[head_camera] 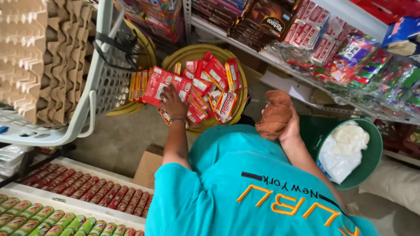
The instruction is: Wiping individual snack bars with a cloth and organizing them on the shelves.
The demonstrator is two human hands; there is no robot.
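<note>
Left hand (173, 104): fingers spread flat on red snack packets (197, 87) in yellow basin (199, 50) | Right hand (289, 126): fingers clenched on brown cloth (274, 114) | Step: sorting packets | Next: probably pinch one packet.

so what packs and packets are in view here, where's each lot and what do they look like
Red flat packets: heaped in the round yellow basin, red with white and yellow panels; the left hand rests on them.
Dark brown packets: stacked on the white shelf, top centre.
Small red-and-white sachets: on the shelf, right of the brown ones.
Red and green tubes: rows in white trays, bottom left.
White plastic bag: in the green bucket, right.
Brown cloth: in the right hand.
</note>
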